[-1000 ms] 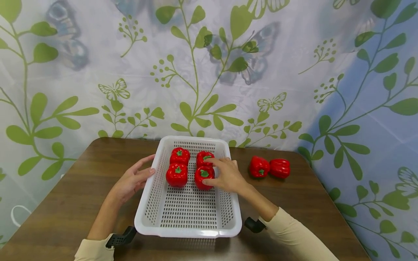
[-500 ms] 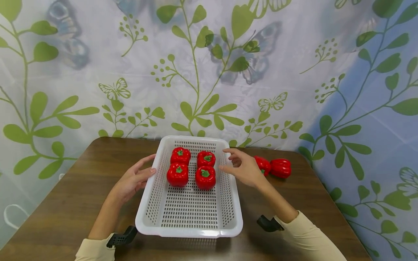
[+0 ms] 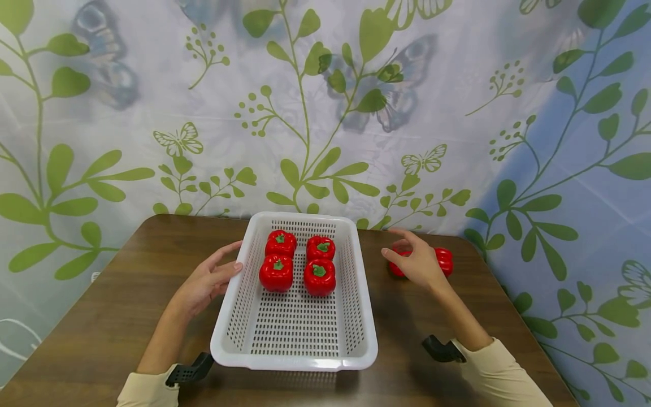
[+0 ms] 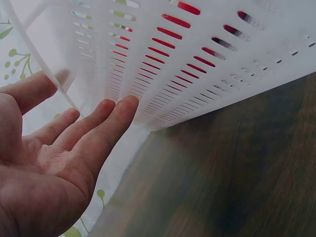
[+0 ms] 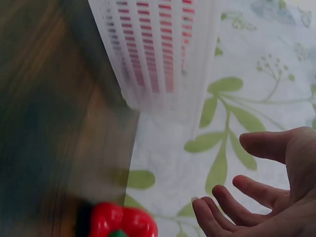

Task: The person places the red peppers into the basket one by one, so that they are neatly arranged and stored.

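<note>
Red peppers [image 3: 297, 262] — white basket [image 3: 295, 362]

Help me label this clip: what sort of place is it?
Probably a staged indoor tabletop setup, not a real kitchen: a brown wooden table, a white perforated basket holding glossy red peppers, and a leaf-and-butterfly printed sheet hung as backdrop.

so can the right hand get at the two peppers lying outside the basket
Probably yes: the right hand hovers open right over the two peppers on the table, beside the basket, with nothing between.

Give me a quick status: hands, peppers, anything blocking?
Left hand open against basket. Right hand open over loose peppers. Four peppers in basket. Nothing blocking.
</note>
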A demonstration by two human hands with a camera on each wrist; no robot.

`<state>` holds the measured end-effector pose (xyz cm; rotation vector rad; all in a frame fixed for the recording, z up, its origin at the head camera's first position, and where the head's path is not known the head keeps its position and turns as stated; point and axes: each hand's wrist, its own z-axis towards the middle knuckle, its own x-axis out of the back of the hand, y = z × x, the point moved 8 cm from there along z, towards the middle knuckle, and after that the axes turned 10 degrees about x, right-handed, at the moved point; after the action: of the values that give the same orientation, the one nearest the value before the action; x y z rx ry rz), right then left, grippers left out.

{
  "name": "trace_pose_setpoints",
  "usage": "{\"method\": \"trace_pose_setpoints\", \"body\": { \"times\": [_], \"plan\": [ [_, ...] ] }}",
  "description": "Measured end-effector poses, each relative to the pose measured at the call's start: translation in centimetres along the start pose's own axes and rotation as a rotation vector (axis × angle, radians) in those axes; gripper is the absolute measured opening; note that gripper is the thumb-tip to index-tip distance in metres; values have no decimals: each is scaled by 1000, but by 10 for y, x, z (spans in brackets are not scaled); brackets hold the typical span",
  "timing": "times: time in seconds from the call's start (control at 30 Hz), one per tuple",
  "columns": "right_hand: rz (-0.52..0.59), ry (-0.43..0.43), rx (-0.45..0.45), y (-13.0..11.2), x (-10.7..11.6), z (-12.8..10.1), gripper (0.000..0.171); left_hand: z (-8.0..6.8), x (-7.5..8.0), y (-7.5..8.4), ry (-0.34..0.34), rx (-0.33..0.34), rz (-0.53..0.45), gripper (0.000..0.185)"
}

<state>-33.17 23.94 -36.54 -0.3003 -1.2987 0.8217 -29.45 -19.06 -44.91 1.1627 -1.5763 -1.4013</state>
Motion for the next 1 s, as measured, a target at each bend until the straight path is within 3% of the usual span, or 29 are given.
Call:
{"method": "trace_pose_setpoints", "body": {
  "times": [0.43,0.7,1.0],
  "plan": [
    [-74,17,-113,49,47,-13,65,1,1,-1,-1,2,-4,62],
    [-60,32,-184,79,62,-17,75,0,1,-1,-4,4,-11,62],
    [-88,-56,-245,116,66,-19,86,0,0,0,-3,4,-16,63]
  ]
}}
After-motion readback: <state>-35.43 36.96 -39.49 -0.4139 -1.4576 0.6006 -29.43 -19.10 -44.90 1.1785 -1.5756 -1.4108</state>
